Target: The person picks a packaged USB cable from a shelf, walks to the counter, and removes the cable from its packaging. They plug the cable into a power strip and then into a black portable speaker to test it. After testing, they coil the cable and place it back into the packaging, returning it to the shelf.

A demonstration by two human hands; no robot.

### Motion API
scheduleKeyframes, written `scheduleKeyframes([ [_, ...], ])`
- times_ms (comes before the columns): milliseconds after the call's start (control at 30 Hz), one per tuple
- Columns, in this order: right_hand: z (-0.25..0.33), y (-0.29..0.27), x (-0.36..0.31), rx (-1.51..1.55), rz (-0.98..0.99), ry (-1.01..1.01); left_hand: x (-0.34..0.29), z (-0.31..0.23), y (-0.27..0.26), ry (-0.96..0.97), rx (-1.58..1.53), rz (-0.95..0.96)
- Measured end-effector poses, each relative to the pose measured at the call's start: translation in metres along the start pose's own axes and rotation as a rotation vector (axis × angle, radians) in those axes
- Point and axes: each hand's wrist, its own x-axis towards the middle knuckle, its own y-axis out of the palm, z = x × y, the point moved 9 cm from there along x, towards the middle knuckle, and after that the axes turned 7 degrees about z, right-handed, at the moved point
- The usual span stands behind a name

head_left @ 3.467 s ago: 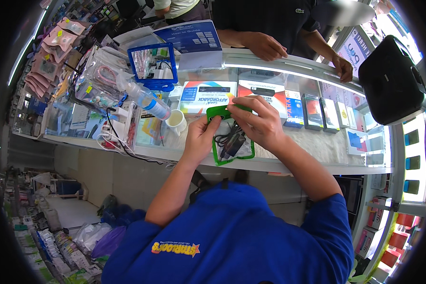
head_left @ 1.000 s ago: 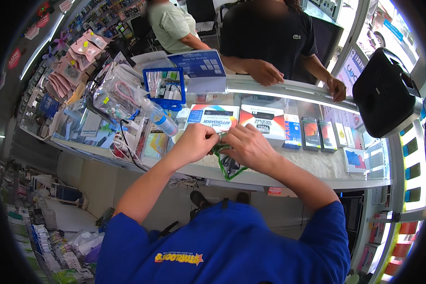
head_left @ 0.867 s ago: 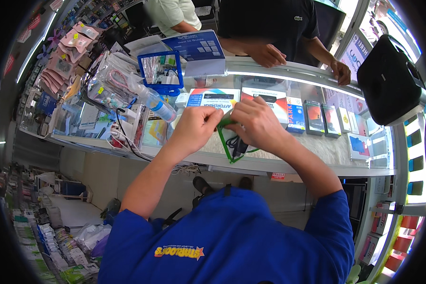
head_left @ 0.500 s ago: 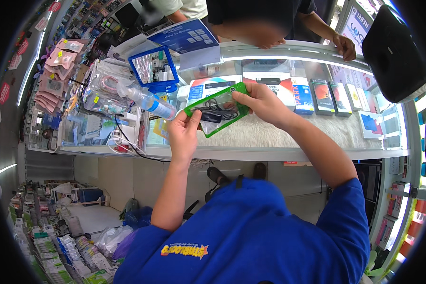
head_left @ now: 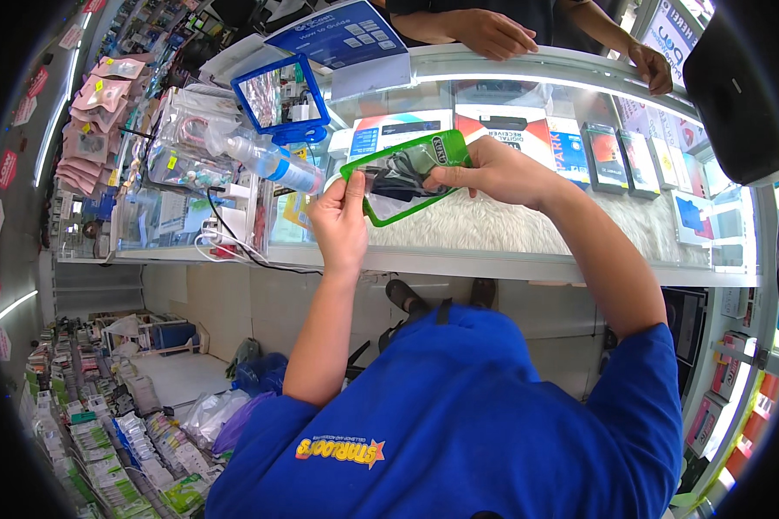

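Note:
I hold a clear plastic pouch with a green border over the glass counter, tilted up to the right. Inside it lies a coiled black cable with a dark, blocky piece. My left hand pinches the pouch's left edge, thumb on the front. My right hand grips the right side, its thumb lying across the front near the cable and the fingers partly hidden behind. Just left of the pouch, a clear water bottle with a blue label lies slanted beside a blue-framed mirror.
The glass display counter holds boxed devices on white fur. Another person's hands rest at its far edge. A black device stands at right. Packed accessories hang at left; more packets lie lower left.
My right thumb has moved from the pouch's upper edge down onto its front, uncovering the upper right corner. The person opposite has drawn their head back out of view.

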Motion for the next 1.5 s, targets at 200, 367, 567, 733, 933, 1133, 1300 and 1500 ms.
scheduleKeyframes([
  [200, 0.016, -0.030, -0.007, -0.077, -0.161, -0.157, -0.001, 0.015, -0.008, -0.041, -0.147, -0.117],
  [367, 0.022, -0.041, -0.015, 0.215, -0.248, -0.249, -0.006, 0.024, -0.005, -0.075, -0.391, -0.116],
  [567, 0.038, -0.070, -0.035, 0.197, -0.362, -0.324, -0.020, 0.037, -0.013, -0.168, -0.464, -0.167],
  [733, 0.039, -0.095, -0.046, 0.196, -0.512, -0.374, -0.027, 0.029, -0.023, -0.197, -0.086, -0.121],
  [933, 0.032, -0.095, -0.046, 0.261, -0.530, -0.370, -0.022, 0.006, -0.002, -0.060, 0.329, 0.001],
  [1133, 0.034, -0.084, -0.042, 0.426, -0.530, -0.431, -0.031, -0.076, 0.023, 0.523, 0.708, -0.060],
  [1300, 0.038, -0.058, -0.037, 0.582, -0.415, -0.510, -0.029, -0.050, 0.076, -0.025, -0.296, 0.219],
  [1500, 0.029, -0.041, -0.025, 0.627, -0.342, -0.466, -0.016, -0.053, 0.090, -0.002, -0.381, 0.210],
])
